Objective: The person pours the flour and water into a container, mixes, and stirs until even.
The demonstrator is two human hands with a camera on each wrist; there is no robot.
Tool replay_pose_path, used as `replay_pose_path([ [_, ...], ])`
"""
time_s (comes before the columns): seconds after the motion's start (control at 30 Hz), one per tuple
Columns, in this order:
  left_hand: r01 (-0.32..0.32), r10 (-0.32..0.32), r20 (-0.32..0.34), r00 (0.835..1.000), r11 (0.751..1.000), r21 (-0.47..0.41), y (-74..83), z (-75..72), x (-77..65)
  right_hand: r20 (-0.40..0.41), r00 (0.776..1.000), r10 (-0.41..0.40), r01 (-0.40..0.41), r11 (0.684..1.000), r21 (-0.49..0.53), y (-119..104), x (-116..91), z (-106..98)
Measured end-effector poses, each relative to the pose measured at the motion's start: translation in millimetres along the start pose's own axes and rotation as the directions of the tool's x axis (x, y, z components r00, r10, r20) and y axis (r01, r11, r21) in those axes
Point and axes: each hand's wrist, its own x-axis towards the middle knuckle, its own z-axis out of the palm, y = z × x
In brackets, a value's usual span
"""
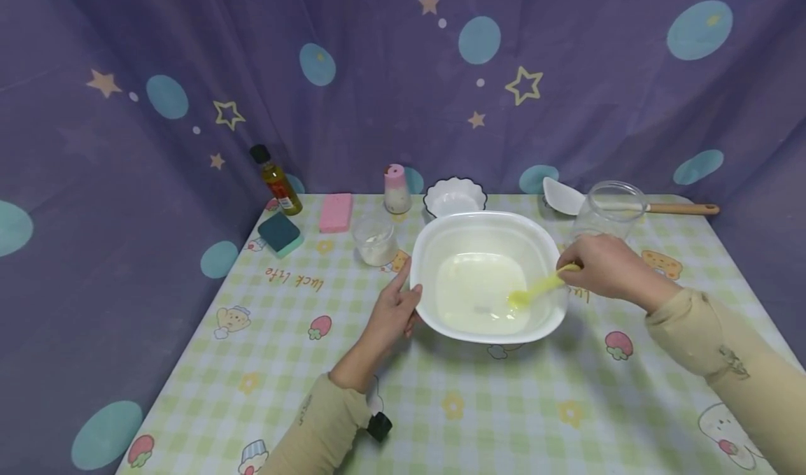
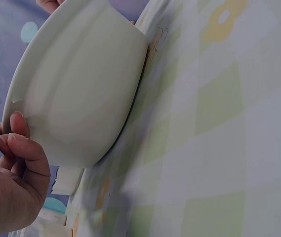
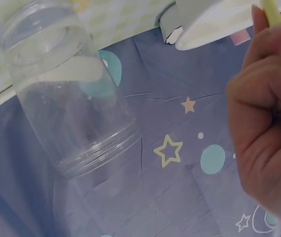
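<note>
A white basin (image 1: 428,251) with pale, cloudy liquid (image 1: 481,289) stands in the middle of the table in the head view. My left hand (image 1: 393,310) grips its left rim, with thumb and curled fingers at the edge; the left wrist view shows these fingers (image 2: 29,150) against the basin's outer wall (image 2: 81,84). Over the right rim, my right hand (image 1: 601,268) pinches the handle of a yellow spoon (image 1: 544,286). The spoon's head dips into the liquid, so its exact shape is unclear. Only the handle (image 3: 272,12) shows in the right wrist view.
Behind my right hand stands a clear jar (image 1: 607,213), before a white spatula (image 1: 563,196) with a wooden handle. A scalloped bowl (image 1: 455,196), pink-topped bottle (image 1: 397,188), cup of white powder (image 1: 376,240), pink sponge (image 1: 336,213), green sponge (image 1: 280,234) and oil bottle (image 1: 280,187) stand around the basin's back and left.
</note>
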Motion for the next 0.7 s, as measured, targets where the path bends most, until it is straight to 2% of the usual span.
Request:
replay_pose_path([
  [0.17, -0.014, 0.014, 0.014, 1.000, 1.000, -0.001, -0.8, -0.6, 0.5, 0.087, 0.996, -0.030, 0.024, 0.998, 0.064, -2, -1, 2],
  [0.27, -0.012, 0.012, 0.017, 1.000, 1.000, -0.006, -1.5, -0.9, 1.1, 0.109, 0.992, -0.058, 0.049, 0.995, 0.091, -5, 0, 7],
  [0.5, 0.004, -0.004, 0.009, 1.000, 1.000, -0.012, -2.0, -1.1, 1.2, 0.049, 0.991, -0.124, 0.119, 0.987, 0.105, -14, 6, 23],
  [0.7, 0.003, -0.003, 0.002, 1.000, 1.000, -0.001, -2.4, -1.0, 1.6, -0.007, 0.992, -0.130, 0.129, 0.977, 0.168, -21, 14, 41],
])
